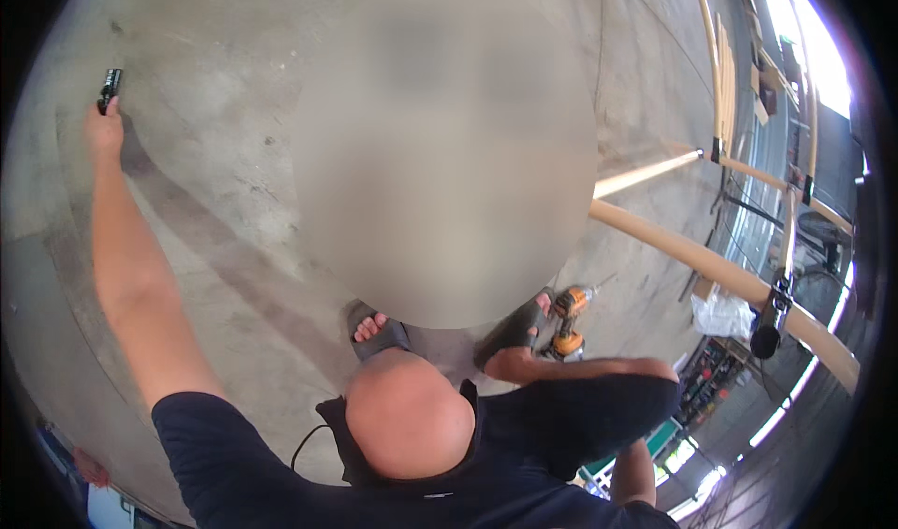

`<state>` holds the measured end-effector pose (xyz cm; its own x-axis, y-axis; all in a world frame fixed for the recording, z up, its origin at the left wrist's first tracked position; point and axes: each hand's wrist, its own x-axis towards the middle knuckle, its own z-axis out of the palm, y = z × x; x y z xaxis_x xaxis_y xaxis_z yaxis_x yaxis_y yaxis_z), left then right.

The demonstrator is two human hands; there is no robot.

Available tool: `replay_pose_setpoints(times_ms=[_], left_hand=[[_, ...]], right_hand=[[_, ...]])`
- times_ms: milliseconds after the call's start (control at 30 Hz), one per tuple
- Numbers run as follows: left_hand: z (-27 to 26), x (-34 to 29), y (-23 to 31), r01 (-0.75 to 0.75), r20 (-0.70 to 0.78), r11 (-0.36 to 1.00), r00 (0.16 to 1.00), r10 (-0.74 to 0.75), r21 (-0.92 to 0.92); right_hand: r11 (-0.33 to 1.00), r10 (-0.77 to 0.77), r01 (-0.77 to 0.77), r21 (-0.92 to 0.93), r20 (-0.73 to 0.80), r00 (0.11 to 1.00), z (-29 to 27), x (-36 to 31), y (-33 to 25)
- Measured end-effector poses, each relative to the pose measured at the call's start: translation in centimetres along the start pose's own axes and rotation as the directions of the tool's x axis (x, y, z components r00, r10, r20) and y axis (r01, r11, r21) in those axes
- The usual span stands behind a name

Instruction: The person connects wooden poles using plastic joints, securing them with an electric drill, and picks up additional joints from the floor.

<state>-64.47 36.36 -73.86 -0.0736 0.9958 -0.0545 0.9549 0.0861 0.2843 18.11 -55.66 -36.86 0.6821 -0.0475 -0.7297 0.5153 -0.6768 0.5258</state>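
Observation:
My left arm reaches far out to the left, and its hand (106,134) is closed on a small black metal fitting (111,84) with shiny spots. The fitting sticks out beyond my fingertips, over the concrete floor (215,71). My right arm is bent at the lower right; its hand is hidden behind my raised right leg, so what it holds or touches does not show. On the floor beside my right foot stands an orange and black cordless drill (568,323). A blurred disc covers the middle of the view and hides what lies there.
Tan pipes (687,248) joined by black fittings (767,328) form a frame on the right, one pipe running into the blurred disc. Near it lie a clear plastic bag (722,316) and a container of assorted parts (711,379). My sandalled feet (379,331) are close below the disc.

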Motion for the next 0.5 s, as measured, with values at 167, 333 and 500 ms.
replay_pose_setpoints(times_ms=[167, 333, 500], left_hand=[[-3.1, -9.2, 8.8, -0.085, -0.265, 0.949, 0.949, 0.170, 0.304], [-7.3, -26.8, 24.1, 0.134, 0.346, 0.740, 0.928, 0.140, -0.659], [-8.9, -38.0, 33.5, 0.643, 0.767, 0.441, 0.408, 0.495, -0.626]], right_hand=[[0.984, -0.159, 0.148, -0.101, -0.107, 0.982, -4.3, 0.3, -1.2], [0.846, -0.489, 0.533, 0.025, -0.361, 0.794, -13.9, 0.0, -13.4], [0.441, -0.762, 0.882, 0.169, -0.449, 0.467, -21.1, -1.4, -29.1]])
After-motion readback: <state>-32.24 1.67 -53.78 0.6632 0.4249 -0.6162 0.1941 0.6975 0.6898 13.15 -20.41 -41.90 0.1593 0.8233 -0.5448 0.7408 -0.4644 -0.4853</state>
